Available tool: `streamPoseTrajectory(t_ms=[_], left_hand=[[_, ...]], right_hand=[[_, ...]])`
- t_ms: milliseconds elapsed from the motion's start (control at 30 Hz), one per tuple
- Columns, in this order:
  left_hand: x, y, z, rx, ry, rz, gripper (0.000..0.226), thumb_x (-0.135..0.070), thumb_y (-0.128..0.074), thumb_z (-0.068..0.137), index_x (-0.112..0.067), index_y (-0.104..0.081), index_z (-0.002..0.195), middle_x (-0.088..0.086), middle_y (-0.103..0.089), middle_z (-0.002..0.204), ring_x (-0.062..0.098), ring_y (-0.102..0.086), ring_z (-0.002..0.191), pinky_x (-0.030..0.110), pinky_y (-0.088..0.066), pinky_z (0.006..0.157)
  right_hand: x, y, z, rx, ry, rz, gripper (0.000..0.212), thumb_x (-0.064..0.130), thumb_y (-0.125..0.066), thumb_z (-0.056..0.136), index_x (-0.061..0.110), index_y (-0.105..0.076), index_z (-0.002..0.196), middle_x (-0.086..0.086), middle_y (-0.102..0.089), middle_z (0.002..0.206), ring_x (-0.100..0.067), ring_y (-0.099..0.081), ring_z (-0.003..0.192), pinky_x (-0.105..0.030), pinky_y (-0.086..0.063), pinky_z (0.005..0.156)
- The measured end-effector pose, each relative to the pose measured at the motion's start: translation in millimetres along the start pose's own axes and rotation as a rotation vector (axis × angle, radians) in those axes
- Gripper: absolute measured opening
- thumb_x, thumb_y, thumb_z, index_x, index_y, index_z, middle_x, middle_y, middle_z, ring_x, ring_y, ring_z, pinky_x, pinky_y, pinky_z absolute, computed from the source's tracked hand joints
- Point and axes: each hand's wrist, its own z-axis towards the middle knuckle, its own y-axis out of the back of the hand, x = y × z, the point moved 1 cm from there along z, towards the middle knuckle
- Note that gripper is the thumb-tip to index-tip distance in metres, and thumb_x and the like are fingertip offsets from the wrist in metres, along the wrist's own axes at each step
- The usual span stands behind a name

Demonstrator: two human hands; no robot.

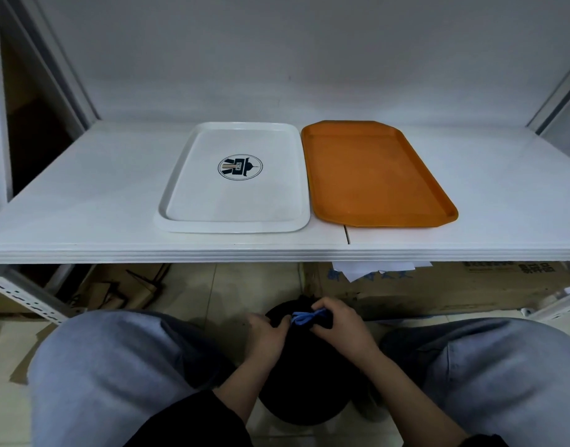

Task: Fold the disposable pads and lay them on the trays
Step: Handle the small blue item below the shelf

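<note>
Below, both hands (267, 333) (336, 324) pinch a blue tie (304, 317) on a black bag (309, 375); white tray's (180, 188) emblem (240, 167) unreadable.

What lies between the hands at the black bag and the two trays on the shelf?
In the head view, bare white shelf runs in front of the white tray and orange tray; below its edge lie floor tiles down to the black bag.

Both hands work at a black bag between the knees: the left hand (266, 333) grips the bag (309, 375) at its neck, while the right hand (336, 327) pinches a blue tie (304, 317) with curled fingers (322, 307). Well beyond the fingers, on the white tabletop (83, 201), a white tray (233, 175) and an orange tray (373, 175) lie side by side, the orange one on the right.
</note>
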Motion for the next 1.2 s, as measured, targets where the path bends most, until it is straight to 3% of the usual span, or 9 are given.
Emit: streamPoseTrajectory(t_ms=[100, 233, 300, 400, 600, 767, 933, 1067, 1200], left_hand=[[1.6, 0.6, -12.5, -0.081, -0.221, 0.146, 0.054, -0.029, -0.060, 0.090, -0.010, -0.038, 0.135, 0.011, -0.039, 0.134, 0.028, -0.044, 0.124, 0.030, -0.037, 0.097], [10.7, -4.9, -20.5, 0.200, -0.424, 0.159, 0.050, -0.005, -0.040, 0.096, -0.020, -0.033, 0.144, 0.005, -0.034, 0.149, 0.015, -0.033, 0.136, 0.016, -0.022, 0.106], [16.8, -9.0, -22.5, 0.280, -0.450, 0.236, 0.059, -0.005, -0.042, 0.093, -0.028, -0.024, 0.145, 0.002, -0.025, 0.155, 0.014, -0.024, 0.141, 0.020, -0.017, 0.114], [20.8, -16.0, -28.6, 0.377, -0.365, 0.292, 0.085, -0.010, -0.053, 0.087, -0.017, 0.002, 0.152, 0.000, -0.010, 0.158, 0.016, -0.012, 0.146, 0.030, -0.016, 0.119], [29.4, -25.1, -27.4, 0.472, -0.209, 0.170, 0.107, -0.025, -0.052, 0.064, -0.015, 0.011, 0.150, 0.006, -0.014, 0.155, 0.020, -0.022, 0.141, 0.037, -0.028, 0.115], [32.3, -22.1, -17.2, 0.492, -0.120, 0.103, 0.090, -0.001, -0.051, 0.088, -0.015, 0.014, 0.150, 0.005, -0.015, 0.156, 0.021, -0.026, 0.141, 0.024, -0.031, 0.109], [36.7, -16.0, -8.5, 0.379, -0.095, 0.119, 0.081, -0.008, -0.049, 0.092, -0.016, 0.006, 0.151, 0.006, -0.025, 0.154, 0.020, -0.035, 0.137, 0.022, -0.031, 0.107], [44.7, -16.8, -10.8, 0.379, -0.237, 0.409, 0.083, -0.021, -0.050, 0.093, -0.021, 0.009, 0.152, 0.003, -0.006, 0.159, 0.018, -0.032, 0.138, 0.022, -0.035, 0.103], [48.4, -25.1, -11.0, 0.404, -0.333, 0.659, 0.085, -0.025, -0.049, 0.093, -0.022, 0.014, 0.151, 0.002, 0.020, 0.158, 0.025, -0.038, 0.133, 0.028, -0.048, 0.091]], right_hand=[[-2.8, -0.8, -1.6, -0.016, -0.001, -0.044, 0.027, 0.023, -0.066, 0.085, 0.025, -0.057, 0.111, 0.011, -0.054, 0.117, -0.004, -0.053, 0.106, -0.017, -0.043, 0.084], [-3.8, -2.6, -5.5, -0.092, 0.032, -0.138, 0.029, 0.025, -0.064, 0.087, 0.024, -0.056, 0.114, 0.010, -0.053, 0.119, -0.005, -0.053, 0.106, -0.016, -0.041, 0.076], [-3.4, -5.3, -7.3, -0.129, 0.062, -0.215, 0.031, 0.026, -0.063, 0.087, 0.023, -0.055, 0.117, 0.008, -0.051, 0.119, -0.007, -0.053, 0.105, -0.016, -0.038, 0.070], [-1.2, -13.2, -10.5, -0.145, 0.059, -0.319, 0.033, 0.028, -0.058, 0.090, 0.022, -0.049, 0.121, 0.004, -0.048, 0.122, -0.014, -0.056, 0.101, -0.019, -0.038, 0.065], [1.9, -30.1, -18.1, -0.023, -0.022, -0.430, 0.032, 0.034, -0.047, 0.095, 0.021, -0.037, 0.122, -0.001, -0.059, 0.113, -0.027, -0.063, 0.086, -0.029, -0.037, 0.059], [-6.8, -47.7, -16.9, 0.094, -0.041, -0.295, 0.030, 0.023, -0.050, 0.093, 0.019, -0.036, 0.119, -0.003, -0.054, 0.118, -0.027, -0.061, 0.087, -0.032, -0.039, 0.061], [-17.8, -65.9, -8.7, 0.158, -0.089, -0.351, 0.032, 0.017, -0.044, 0.094, 0.016, -0.035, 0.125, -0.006, -0.048, 0.125, -0.031, -0.060, 0.089, -0.033, -0.034, 0.053], [-24.4, -78.9, 1.0, 0.198, -0.101, -0.459, 0.036, 0.020, -0.042, 0.096, 0.015, -0.032, 0.130, -0.006, -0.050, 0.123, -0.025, -0.059, 0.094, -0.030, -0.035, 0.054], [-33.9, -94.2, 7.2, 0.229, -0.127, -0.515, 0.042, 0.025, -0.042, 0.097, 0.017, -0.030, 0.136, -0.006, -0.046, 0.131, -0.022, -0.052, 0.111, -0.032, -0.047, 0.074]])
